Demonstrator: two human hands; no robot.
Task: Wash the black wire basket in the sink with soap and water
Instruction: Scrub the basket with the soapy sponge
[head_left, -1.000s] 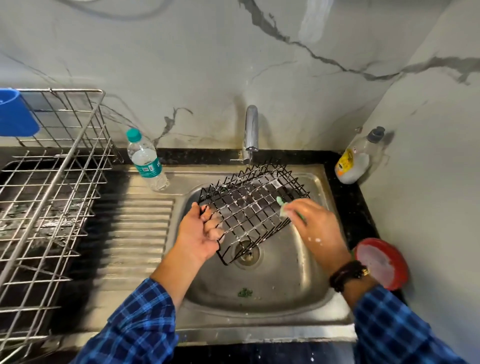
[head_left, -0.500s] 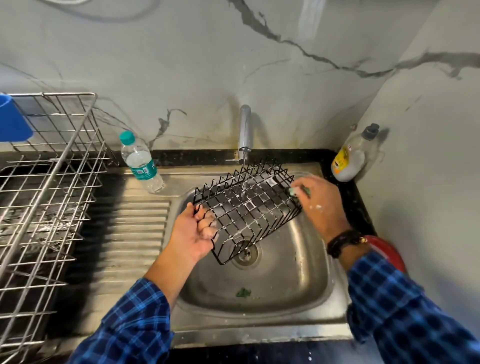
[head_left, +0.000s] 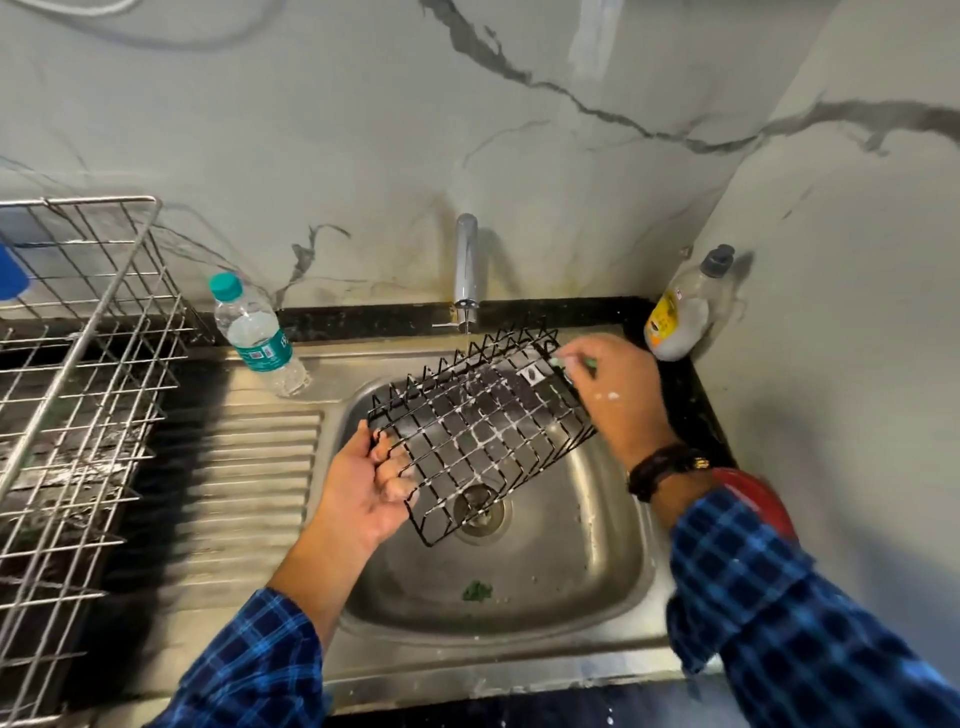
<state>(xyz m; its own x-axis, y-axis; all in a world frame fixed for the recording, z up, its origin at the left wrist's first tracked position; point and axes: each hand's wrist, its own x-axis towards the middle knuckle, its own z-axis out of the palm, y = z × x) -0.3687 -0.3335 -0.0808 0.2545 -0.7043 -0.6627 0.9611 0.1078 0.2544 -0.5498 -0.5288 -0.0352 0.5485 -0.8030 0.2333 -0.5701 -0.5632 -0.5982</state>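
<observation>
A black wire basket, flecked with white suds, is tilted over the steel sink. My left hand grips its near-left edge, fingers hooked through the wires. My right hand holds a small green scrubber against the basket's far-right corner. A thin stream of water runs from the tap onto the basket's far rim. A soap bottle with a yellow label stands in the back right corner.
A plastic water bottle stands at the back of the ribbed drainboard. A large silver wire rack fills the left counter. A red round item lies right of the sink. A green scrap lies in the basin.
My right hand moved the scrubber from the middle of the basket to its far-right corner. Water now runs from the tap. My left hand keeps its grip.
</observation>
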